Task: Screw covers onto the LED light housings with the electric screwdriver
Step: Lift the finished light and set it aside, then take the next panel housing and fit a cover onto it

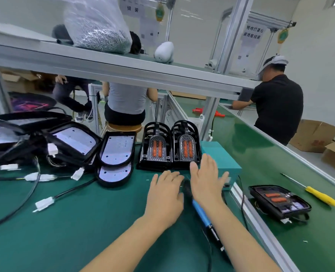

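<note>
Covers (168,148): 2 (side by side) | electric screwdriver (201,210): 1 | left hand (165,195), right hand (207,181): fingers straight, apart

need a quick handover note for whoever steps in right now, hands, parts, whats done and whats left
Left hand: open, flat over the green mat, holding nothing.
Right hand: open, fingers spread, holding nothing, above the electric screwdriver, which lies on the mat between the hands.
Covers: two stacks standing straight ahead, beyond the fingertips.
Open housings with wires: piled to the left.
Done: one assembled light lies on the conveyor to the right, near a yellow screwdriver.
Left: fit a cover to each open housing, then screw it down.
</note>
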Action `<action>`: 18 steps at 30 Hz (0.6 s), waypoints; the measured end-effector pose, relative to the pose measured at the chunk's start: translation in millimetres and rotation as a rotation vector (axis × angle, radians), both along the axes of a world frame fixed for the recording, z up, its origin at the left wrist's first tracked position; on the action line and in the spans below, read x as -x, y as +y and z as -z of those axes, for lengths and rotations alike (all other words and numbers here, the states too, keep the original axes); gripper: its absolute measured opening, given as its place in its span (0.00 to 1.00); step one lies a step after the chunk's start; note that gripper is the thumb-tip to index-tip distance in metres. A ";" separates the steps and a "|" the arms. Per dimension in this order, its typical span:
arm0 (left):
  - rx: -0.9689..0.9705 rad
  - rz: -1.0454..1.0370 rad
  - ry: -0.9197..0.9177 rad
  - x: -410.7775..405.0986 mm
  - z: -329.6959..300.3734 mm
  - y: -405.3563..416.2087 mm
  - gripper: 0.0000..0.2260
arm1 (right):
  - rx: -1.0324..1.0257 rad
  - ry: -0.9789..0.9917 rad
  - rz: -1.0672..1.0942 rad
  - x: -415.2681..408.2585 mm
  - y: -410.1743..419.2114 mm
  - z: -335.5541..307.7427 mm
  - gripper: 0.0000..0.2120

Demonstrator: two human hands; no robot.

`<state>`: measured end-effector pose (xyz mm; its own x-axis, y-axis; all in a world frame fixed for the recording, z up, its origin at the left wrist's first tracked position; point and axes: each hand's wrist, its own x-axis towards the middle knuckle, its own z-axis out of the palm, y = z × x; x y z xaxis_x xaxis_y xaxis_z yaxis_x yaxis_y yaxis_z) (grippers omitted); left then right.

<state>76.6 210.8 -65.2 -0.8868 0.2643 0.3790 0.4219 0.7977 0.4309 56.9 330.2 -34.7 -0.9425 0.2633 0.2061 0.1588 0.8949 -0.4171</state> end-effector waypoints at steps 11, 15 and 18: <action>-0.013 -0.463 0.153 19.2 -5.5 -142.2 0.16 | -0.114 -0.112 -0.509 -20.6 -124.1 35.6 0.24; 0.098 -0.522 0.196 21.8 -6.2 -176.8 0.17 | -0.120 -0.155 -0.533 -20.1 -140.5 44.7 0.24; 0.194 -0.528 0.278 28.2 -11.5 -198.6 0.18 | -0.136 -0.179 -0.550 -21.5 -147.5 48.5 0.25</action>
<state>48.5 12.1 -53.8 -0.7919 -0.0957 0.6031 0.0244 0.9819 0.1878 78.4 182.7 -83.2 -0.9562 -0.2912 0.0289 -0.2860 0.9092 -0.3024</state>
